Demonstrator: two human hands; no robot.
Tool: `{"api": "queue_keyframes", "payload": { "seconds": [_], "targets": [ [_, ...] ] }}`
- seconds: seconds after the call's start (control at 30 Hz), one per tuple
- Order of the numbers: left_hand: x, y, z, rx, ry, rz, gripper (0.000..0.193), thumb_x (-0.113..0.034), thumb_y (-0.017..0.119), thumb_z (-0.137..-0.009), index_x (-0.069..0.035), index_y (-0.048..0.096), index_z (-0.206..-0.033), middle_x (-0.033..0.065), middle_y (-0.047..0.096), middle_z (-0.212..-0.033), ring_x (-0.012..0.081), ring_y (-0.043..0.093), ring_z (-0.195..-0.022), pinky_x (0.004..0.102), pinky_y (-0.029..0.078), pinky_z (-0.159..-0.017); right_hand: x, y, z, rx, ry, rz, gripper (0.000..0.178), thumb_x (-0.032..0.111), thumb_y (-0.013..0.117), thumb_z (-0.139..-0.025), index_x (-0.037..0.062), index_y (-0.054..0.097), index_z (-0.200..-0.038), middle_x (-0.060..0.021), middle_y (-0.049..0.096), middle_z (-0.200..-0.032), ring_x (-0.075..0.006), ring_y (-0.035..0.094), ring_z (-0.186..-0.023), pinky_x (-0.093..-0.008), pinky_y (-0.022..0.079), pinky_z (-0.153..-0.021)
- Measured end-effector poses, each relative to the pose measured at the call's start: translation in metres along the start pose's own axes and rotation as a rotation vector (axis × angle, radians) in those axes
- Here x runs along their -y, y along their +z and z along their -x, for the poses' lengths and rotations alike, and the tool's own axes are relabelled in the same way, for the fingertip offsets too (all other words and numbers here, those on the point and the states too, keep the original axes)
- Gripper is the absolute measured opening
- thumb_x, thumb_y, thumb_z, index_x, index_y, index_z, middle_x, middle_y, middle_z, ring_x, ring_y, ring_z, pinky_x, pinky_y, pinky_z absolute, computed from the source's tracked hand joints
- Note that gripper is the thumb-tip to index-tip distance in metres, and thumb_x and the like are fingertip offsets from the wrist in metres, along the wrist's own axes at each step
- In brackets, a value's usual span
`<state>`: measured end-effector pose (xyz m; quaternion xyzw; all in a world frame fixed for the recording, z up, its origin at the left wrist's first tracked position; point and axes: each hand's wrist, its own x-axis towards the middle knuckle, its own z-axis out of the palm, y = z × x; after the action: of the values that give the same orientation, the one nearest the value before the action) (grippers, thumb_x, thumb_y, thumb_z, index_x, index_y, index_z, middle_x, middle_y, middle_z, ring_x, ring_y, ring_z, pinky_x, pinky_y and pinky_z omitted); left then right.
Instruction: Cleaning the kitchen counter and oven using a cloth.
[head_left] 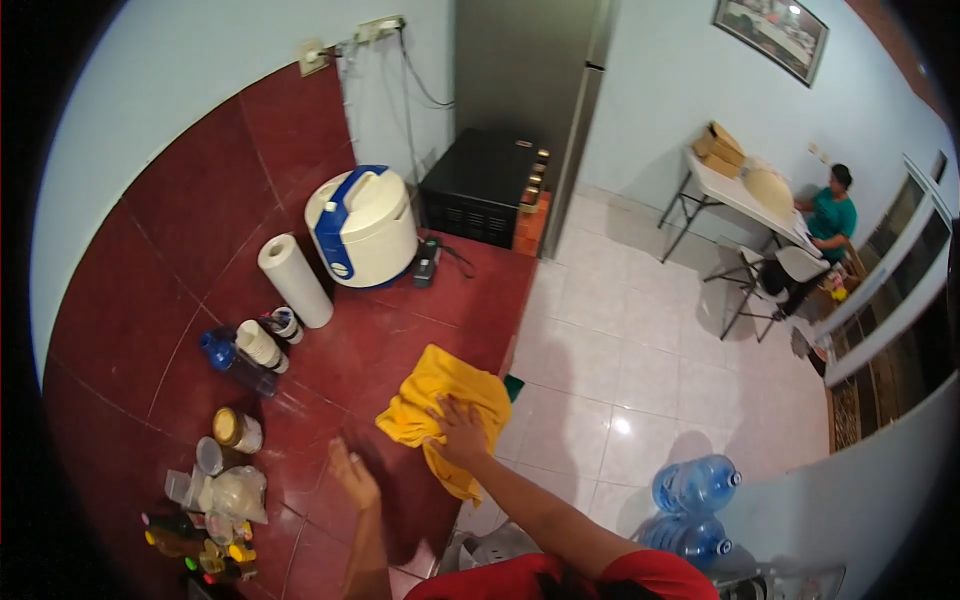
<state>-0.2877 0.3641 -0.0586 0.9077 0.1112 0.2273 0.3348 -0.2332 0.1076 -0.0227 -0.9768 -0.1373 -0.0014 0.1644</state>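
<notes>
A crumpled yellow cloth (430,390) lies on the red tiled counter (350,370), with part of it hanging over the right edge. My right hand (461,432) rests on top of this cloth, palm down, its fingers spread and lying flat. To the left, my left hand (353,478) is held over the counter with its fingers stretched out and nothing in it. A gap separates it from the cloth. Whether it touches the tiles I cannot tell.
Along the wall stand a rice cooker (375,235), a paper towel roll (297,285), stacked cups (262,347), a blue-capped bottle (240,365) and several jars (238,430). A black oven (475,190) sits beyond. Water bottles (697,484) stand on the floor; a person (832,220) sits far right.
</notes>
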Motion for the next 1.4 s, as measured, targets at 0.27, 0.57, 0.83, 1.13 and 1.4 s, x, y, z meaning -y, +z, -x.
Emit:
{"api": "queue_keyframes", "payload": {
  "seconds": [0.27, 0.57, 0.83, 1.13, 1.4],
  "targets": [
    [-0.065, 0.093, -0.067, 0.234, -0.057, -0.229, 0.058, -0.030, 0.041, -0.101, -0.013, 0.030, -0.156, 0.0131, 0.022, -0.163, 0.0308, 0.019, -0.151, 0.0613, 0.004, -0.119, -0.082, -0.012, -0.086, -0.139, 0.077, -0.010, 0.069, 0.055, 0.055, -0.092, 0.0268, 0.037, -0.152, -0.0040, 0.024, -0.164, -0.0253, 0.022, -0.150, -0.0569, 0.017, -0.118],
    [-0.087, 0.104, -0.081, 0.326, -0.151, -0.464, 0.059, -0.033, 0.043, -0.102, -0.017, 0.029, -0.157, 0.0075, 0.018, -0.165, 0.0274, 0.017, -0.152, 0.0590, 0.005, -0.120, -0.210, -0.032, -0.207, -0.169, 0.270, 0.048, 0.071, 0.058, 0.050, -0.094, 0.0257, 0.033, -0.155, -0.0050, 0.018, -0.166, -0.0269, 0.017, -0.152, -0.0575, 0.010, -0.120],
    [-0.085, 0.104, -0.078, 0.273, -0.092, -0.441, 0.057, -0.030, 0.049, -0.098, -0.014, 0.038, -0.152, 0.0107, 0.024, -0.163, 0.0293, 0.022, -0.150, 0.0627, 0.011, -0.118, -0.260, -0.050, -0.276, -0.170, 0.402, 0.145, 0.071, 0.062, 0.040, -0.097, 0.0267, 0.027, -0.157, -0.0063, 0.014, -0.166, -0.0271, 0.012, -0.153, -0.0571, 0.009, -0.120],
    [-0.087, 0.107, -0.080, 0.259, -0.073, -0.484, 0.056, -0.031, 0.046, -0.100, -0.015, 0.036, -0.153, 0.0101, 0.023, -0.163, 0.0290, 0.021, -0.151, 0.0622, 0.011, -0.118, -0.221, -0.035, -0.249, -0.234, 0.421, 0.154, 0.076, 0.059, 0.038, -0.098, 0.0102, 0.031, -0.155, -0.0157, 0.017, -0.164, -0.0303, 0.014, -0.152, -0.0547, 0.009, -0.120],
    [-0.079, 0.109, -0.078, 0.317, -0.120, -0.518, 0.054, -0.033, 0.035, -0.104, -0.019, 0.031, -0.155, 0.0062, 0.017, -0.165, 0.0266, 0.017, -0.152, 0.0594, 0.007, -0.120, -0.078, -0.010, -0.106, -0.087, 0.108, 0.091, 0.079, 0.055, 0.049, -0.094, 0.0071, 0.031, -0.154, -0.0206, 0.021, -0.162, -0.0339, 0.016, -0.151, -0.0544, 0.013, -0.120]
  ]
}}
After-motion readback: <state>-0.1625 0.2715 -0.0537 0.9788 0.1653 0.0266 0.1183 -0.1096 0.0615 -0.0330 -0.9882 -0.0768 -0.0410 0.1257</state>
